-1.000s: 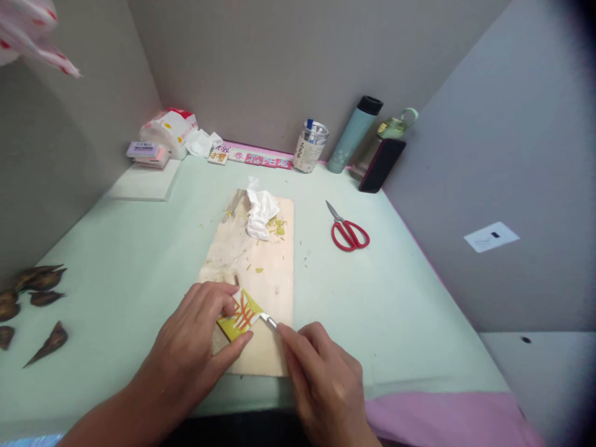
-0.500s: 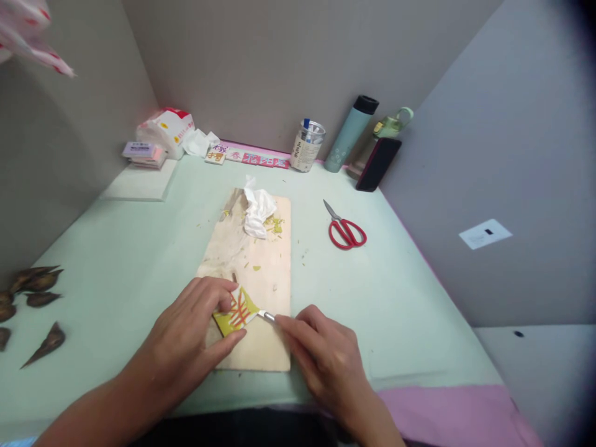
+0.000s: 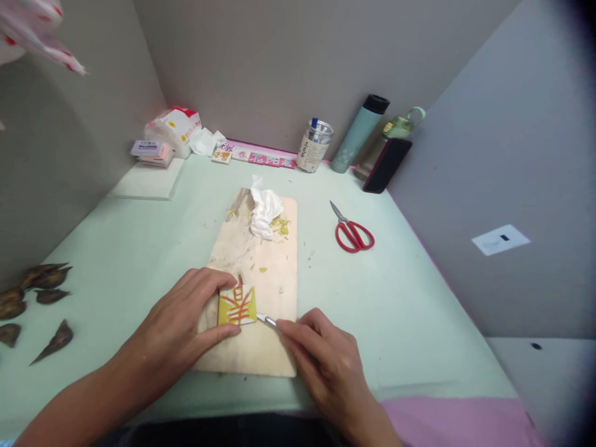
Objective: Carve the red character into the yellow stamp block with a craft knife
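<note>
In the head view a small square tile (image 3: 238, 305), yellow-green and white with a red-orange character on it, lies on the wooden board (image 3: 272, 351). My left hand (image 3: 189, 316) grips it from the left, fingers on the far edge and thumb on the near edge. A silver craft knife (image 3: 269, 321) is pinched in my right hand (image 3: 323, 357). Its pointed blade is at the tile's right edge; whether it touches is too fine to tell. Crumpled tissue (image 3: 265, 214) sits at the board's far end, beside yellow-green shavings (image 3: 284, 227).
Red-handled scissors (image 3: 351, 231) lie right of the board. Painted tiles (image 3: 265, 159), a jar of pens (image 3: 315, 149), a teal bottle (image 3: 358, 136) and a phone (image 3: 387, 165) line the back. Brown pointed husks (image 3: 53, 343) are at left; grey walls enclose the table.
The tile has turned in my left hand, from tilted to nearly square with the board. My right hand still holds the knife at its right side. The view has shifted slightly.
</note>
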{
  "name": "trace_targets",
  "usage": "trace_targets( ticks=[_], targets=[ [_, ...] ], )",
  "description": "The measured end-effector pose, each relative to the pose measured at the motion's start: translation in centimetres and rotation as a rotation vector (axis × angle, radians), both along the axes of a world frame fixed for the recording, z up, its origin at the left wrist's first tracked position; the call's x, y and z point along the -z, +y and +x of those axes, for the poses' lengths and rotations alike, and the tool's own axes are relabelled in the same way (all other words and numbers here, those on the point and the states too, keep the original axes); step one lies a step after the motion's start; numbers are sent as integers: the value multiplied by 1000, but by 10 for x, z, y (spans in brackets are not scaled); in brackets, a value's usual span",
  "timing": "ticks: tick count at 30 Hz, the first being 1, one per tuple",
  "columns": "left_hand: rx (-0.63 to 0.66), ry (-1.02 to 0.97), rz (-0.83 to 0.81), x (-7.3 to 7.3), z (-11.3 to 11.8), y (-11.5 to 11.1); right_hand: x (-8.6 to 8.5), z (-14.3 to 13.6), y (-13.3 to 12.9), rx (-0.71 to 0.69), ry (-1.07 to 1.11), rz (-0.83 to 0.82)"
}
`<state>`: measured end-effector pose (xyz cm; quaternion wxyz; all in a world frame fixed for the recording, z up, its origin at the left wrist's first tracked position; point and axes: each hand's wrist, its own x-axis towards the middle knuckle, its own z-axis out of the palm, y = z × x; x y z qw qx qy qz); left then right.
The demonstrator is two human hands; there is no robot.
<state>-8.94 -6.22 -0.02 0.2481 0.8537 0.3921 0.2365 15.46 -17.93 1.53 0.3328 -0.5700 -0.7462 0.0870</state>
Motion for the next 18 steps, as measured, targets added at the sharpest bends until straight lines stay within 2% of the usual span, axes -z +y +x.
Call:
trace_targets(
  ticks=[6,12,18],
  targets=[
    [26,-34,4,-2,-2,6,2,0,1,-1,-76,76],
    [25,-41,18,-5,-1,7,1,-2,1,14,-57,61],
    [8,-55,11,-1,0,5,4,-6,1,51,-73,108]
  ],
)
